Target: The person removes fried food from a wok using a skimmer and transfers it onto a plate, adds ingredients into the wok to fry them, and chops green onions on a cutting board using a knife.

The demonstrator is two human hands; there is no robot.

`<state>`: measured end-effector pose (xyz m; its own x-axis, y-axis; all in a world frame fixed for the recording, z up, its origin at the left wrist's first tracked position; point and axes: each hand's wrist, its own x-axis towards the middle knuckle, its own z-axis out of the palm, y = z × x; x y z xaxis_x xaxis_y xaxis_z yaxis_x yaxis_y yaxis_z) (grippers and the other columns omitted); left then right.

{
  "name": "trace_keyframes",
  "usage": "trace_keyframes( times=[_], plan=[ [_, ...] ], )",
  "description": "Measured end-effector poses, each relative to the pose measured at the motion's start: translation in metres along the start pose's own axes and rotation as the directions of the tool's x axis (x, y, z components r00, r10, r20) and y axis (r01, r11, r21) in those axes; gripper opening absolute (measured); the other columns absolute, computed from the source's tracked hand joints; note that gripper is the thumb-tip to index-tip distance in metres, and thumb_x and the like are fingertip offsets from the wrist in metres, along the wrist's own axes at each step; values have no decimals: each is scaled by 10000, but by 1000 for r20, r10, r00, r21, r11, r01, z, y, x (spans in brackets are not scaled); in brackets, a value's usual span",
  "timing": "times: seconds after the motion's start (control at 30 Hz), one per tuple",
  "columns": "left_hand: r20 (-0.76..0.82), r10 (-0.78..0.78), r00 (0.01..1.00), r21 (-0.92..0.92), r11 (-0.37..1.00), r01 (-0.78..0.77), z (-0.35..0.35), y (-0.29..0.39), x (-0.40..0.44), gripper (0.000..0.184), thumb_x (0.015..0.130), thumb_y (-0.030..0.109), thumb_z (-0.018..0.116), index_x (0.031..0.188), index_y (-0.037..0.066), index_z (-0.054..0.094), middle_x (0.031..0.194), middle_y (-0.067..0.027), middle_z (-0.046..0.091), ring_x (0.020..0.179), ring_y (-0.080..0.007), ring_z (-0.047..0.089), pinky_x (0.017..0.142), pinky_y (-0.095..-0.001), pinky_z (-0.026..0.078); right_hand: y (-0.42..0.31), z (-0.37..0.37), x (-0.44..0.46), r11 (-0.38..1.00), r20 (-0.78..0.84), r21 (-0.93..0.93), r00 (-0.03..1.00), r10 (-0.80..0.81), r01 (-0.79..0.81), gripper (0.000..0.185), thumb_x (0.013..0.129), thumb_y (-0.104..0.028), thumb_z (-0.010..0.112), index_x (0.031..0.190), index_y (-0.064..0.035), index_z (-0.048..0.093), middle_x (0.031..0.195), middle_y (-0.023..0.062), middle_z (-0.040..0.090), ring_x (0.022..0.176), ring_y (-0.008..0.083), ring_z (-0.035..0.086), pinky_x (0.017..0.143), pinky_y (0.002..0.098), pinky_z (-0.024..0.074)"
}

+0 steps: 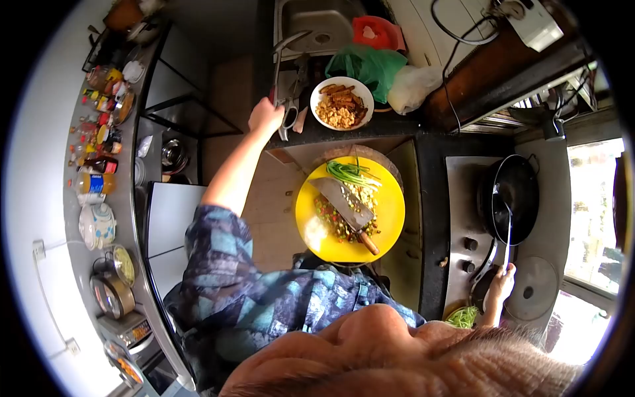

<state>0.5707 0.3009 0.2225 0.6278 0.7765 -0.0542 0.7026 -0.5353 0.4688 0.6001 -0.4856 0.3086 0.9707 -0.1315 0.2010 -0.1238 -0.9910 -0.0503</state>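
Observation:
My left hand [266, 116] is closed beside the sink, at the lower end of a curved metal pipe that looks like a faucet [286, 45], with a red part by my fingers. Grey-handled scissors [289, 119] lie next to that hand. My right hand [501, 286] grips the long handle of a metal spatula [508, 235], whose head is in the black wok [518, 198]. In front of me a cleaver [342, 204] with a wooden handle lies across chopped vegetables [331, 217] on a yellow cutting board [390, 212]. Long green scallions [349, 173] are at its far side.
A white bowl [315, 112] of browned pieces and nuts sits on the black counter. Green [367, 66], red [378, 33] and clear bags [415, 88] are near the sink [281, 20]. A lid [531, 291] leans beside the stove [466, 212]. Bottles [99, 182] line the left shelf.

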Motion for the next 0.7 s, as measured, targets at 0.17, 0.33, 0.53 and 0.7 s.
trace_keyframes(
  times=[0.17, 0.33, 0.53, 0.7],
  plan=[
    [71, -61, 996, 122, 991, 52, 38, 39, 116, 469, 830, 413, 584, 1093, 24, 576, 1064, -183, 653, 1010, -338, 629, 841, -429, 513, -99, -43, 7, 980, 218, 92, 963, 156, -179, 290, 939, -122, 504, 1222, -134, 569, 1039, 197, 645, 913, 338, 643, 773, 381, 500],
    [229, 16, 973, 197, 978, -63, 72, 22, 179, 483, 856, 460, 542, 1167, 90, 527, 1094, -169, 635, 1042, -318, 614, 837, -445, 498, -141, -37, 5, 910, -140, 140, 918, -371, 389, 245, 938, -58, 513, 1167, -48, 600, 1091, 151, 632, 922, 287, 641, 787, 357, 509],
    [-158, 422, 893, 232, 895, -382, 65, 19, 111, 328, 917, 360, 510, 1145, 125, 533, 966, -130, 627, 821, -300, 647, 688, -406, 516, -135, -21, 25, 885, 4, 335, 939, -345, 324, 215, 947, -98, 524, 1142, -38, 592, 1149, 124, 522, 997, 243, 583, 838, 321, 468],
    [575, 200, 793, -636, 719, 280, 77, 28, 22, 387, 933, 317, 504, 1234, 90, 413, 1085, -120, 601, 541, -197, 636, 339, -257, 363, -127, 0, 35, 875, -59, 337, 935, -349, 348, 116, 933, -100, 557, 1022, -27, 563, 1087, 136, 485, 877, 246, 526, 745, 325, 457]
  ],
)
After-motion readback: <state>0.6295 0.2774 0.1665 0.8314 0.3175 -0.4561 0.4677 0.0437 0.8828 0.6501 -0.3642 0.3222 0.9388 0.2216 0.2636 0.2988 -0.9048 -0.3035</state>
